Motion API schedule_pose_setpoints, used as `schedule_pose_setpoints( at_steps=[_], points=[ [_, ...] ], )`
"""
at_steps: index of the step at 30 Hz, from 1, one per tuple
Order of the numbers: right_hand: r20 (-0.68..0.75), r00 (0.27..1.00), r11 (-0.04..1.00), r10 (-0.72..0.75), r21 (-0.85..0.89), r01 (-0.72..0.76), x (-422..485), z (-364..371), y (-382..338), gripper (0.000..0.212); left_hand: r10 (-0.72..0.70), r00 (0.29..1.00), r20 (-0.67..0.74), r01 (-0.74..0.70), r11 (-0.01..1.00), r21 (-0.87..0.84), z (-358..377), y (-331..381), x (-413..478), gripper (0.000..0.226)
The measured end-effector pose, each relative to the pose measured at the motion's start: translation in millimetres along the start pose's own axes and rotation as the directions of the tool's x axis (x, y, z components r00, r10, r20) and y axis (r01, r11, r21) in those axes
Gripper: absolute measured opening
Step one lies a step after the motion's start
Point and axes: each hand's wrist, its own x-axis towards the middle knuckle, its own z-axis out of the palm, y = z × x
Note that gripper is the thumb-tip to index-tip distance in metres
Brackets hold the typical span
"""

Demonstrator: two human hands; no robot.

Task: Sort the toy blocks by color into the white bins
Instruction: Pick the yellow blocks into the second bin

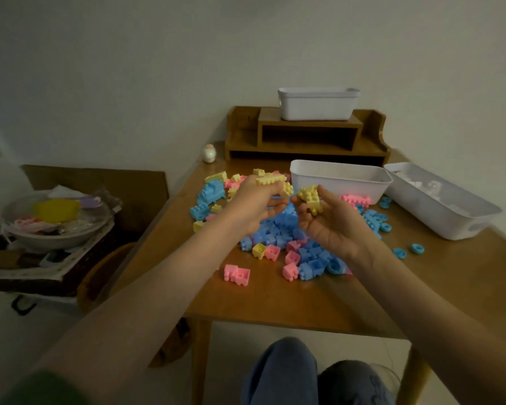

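Nearest the person, a pair of pink blocks (237,274) sits alone on the table (275,305). Just beyond them is the mixed pile (278,233), mostly blue with pink and yellow scattered through it.

Both hands are raised over the far side of that pile, almost touching each other. The left hand (253,201) has its fingers curled round a long yellow piece (270,180), whose long axis runs roughly left to right. The right hand (326,226), palm up, pinches a yellow clump (310,198) between thumb and fingertips.

The next move probably turns on the nearest bin (333,187), which stands just behind and to the right of the right hand's fingers (I cannot see whether it holds anything). The right hand is the closer of the two, so a short reach forward should put the clump over the rim. The left hand would have to cross further.

A second bin (450,225), angled off to the right, holds pale pieces whose colour is hard to make out. Farthest back, a third bin (316,109) rests on top of the wooden shelf (307,135), well away from both hands.
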Motion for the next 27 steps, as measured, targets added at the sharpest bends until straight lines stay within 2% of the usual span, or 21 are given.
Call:
schedule_pose_setpoints(
  at_steps=[2, 4, 6, 7, 8, 10, 12, 15, 17, 19, 21, 23, 24, 27],
  points=[
    [-0.022, 1.0, 1.0, -0.011, 0.021, 0.012, 5.6, -3.0, -11.7, 0.032, 0.057, 0.998, -0.002, -0.057, 0.995, 0.082, 16.4, 1.1, 15.8, 0.01],
    [-0.07, 0.996, 0.998, -0.058, -0.019, 0.057, 12.2, -4.3, -28.7, 0.027, 0.176, 0.984, -0.017, -0.165, 0.947, 0.275, 30.3, 2.3, 34.8, 0.012],
    [-0.114, 0.982, 0.976, -0.149, -0.175, 0.128, 20.4, -7.0, -49.3, 0.023, 0.285, 0.958, 0.013, -0.262, 0.86, 0.439, 44.4, 8.2, 53.9, 0.014],
    [-0.134, 0.968, 0.937, -0.21, -0.309, 0.161, 26.4, -9.8, -61.1, 0.021, 0.327, 0.944, 0.031, -0.296, 0.807, 0.51, 52.2, 12.5, 64.6, 0.014],
    [-0.159, 0.947, 0.864, -0.278, -0.472, 0.175, 31.1, -12.6, -68.7, 0.023, 0.363, 0.93, 0.052, -0.324, 0.748, 0.579, 56.6, 15.2, 74.0, 0.014],
    [-0.199, 0.887, 0.643, -0.417, -0.755, 0.133, 44.1, -22.0, -84.9, 0.031, 0.398, 0.911, 0.105, -0.357, 0.637, 0.683, 67.6, 19.3, 94.2, 0.016],
    [-0.202, 0.821, 0.445, -0.534, -0.893, 0.07, 60.3, -31.0, -97.3, 0.034, 0.413, 0.897, 0.16, -0.383, 0.543, 0.748, 76.1, 18.8, 112.1, 0.018],
    [-0.089, 0.756, 0.187, -0.649, -0.981, 0.045, 83.9, -41.3, -110.9, 0.029, 0.448, 0.856, 0.26, -0.442, 0.372, 0.816, 85.7, 13.8, 134.8, 0.02],
    [0.018, 0.756, 0.005, -0.654, -1.0, 0.028, 98.9, -48.8, -116.9, 0.027, 0.455, 0.829, 0.325, -0.468, 0.245, 0.849, 88.3, 9.3, 148.1, 0.019],
    [0.073, 0.781, -0.133, -0.621, -0.991, -0.012, 112.2, -57.4, -120.5, 0.026, 0.375, 0.856, 0.356, -0.439, 0.166, 0.883, 89.3, 4.0, 158.7, 0.019],
    [0.094, 0.815, -0.275, -0.572, -0.958, -0.083, 121.7, -66.4, -121.8, 0.031, 0.217, 0.909, 0.357, -0.384, 0.101, 0.918, 88.7, -1.1, 165.0, 0.03],
    [0.121, 0.821, -0.371, -0.559, -0.921, -0.116, 125.7, -72.0, -121.7, 0.039, 0.084, 0.936, 0.343, -0.35, 0.095, 0.932, 85.6, -3.0, 168.5, 0.049],
    [0.131, 0.812, -0.38, -0.569, -0.917, -0.119, 125.6, -73.2, -120.2, 0.042, 0.064, 0.938, 0.342, -0.347, 0.128, 0.929, 82.4, -3.5, 168.4, 0.053],
    [0.169, 0.773, -0.397, -0.612, -0.911, -0.115, 118.6, -67.2, -116.8, 0.041, 0.12, 0.923, 0.366, -0.384, 0.229, 0.894, 72.9, 5.0, 157.9, 0.042]
  ],
)
